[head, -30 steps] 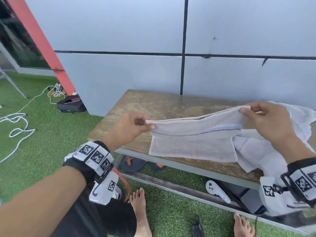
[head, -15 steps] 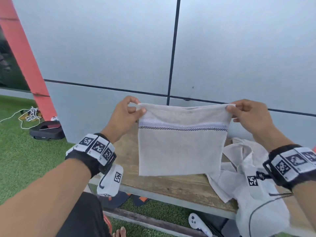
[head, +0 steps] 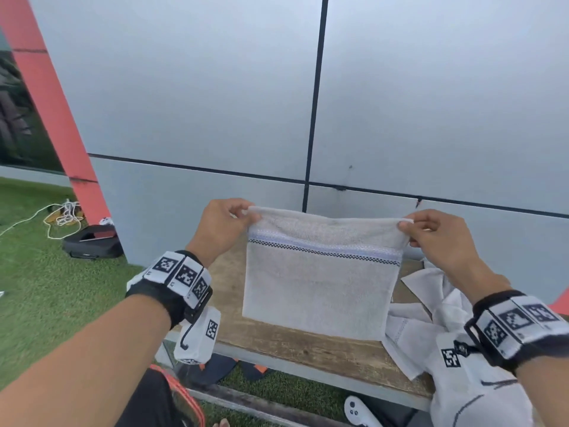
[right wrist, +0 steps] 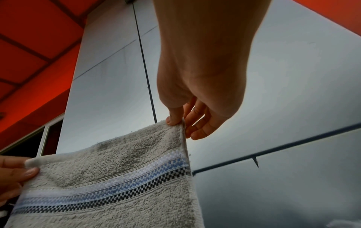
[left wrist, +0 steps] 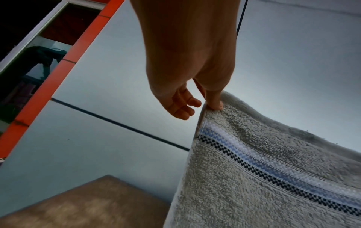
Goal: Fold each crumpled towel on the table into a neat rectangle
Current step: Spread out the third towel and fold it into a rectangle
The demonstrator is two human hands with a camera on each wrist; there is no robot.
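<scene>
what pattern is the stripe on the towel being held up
On the towel: white and light-blue woven bands above a black-and-white checkered line; clearest in the right wrist view.

The person's left hand [head: 220, 228] and right hand [head: 437, 241] hold a grey towel [head: 320, 278] up above the wooden table [head: 295, 340], each with a pinching grip on one top corner. The towel hangs flat and roughly square, with a pale blue band and a dark checked stripe running across just under its top edge. Its lower edge hangs in front of the table top; whether it touches cannot be told. A pile of crumpled white towels [head: 431, 322] lies on the table just right of the hanging towel. Both wrists wear black bands with printed marker squares. Behind stands a grey panelled wall [head: 215, 87]. Green turf [head: 46, 303] covers the ground at left.
</scene>
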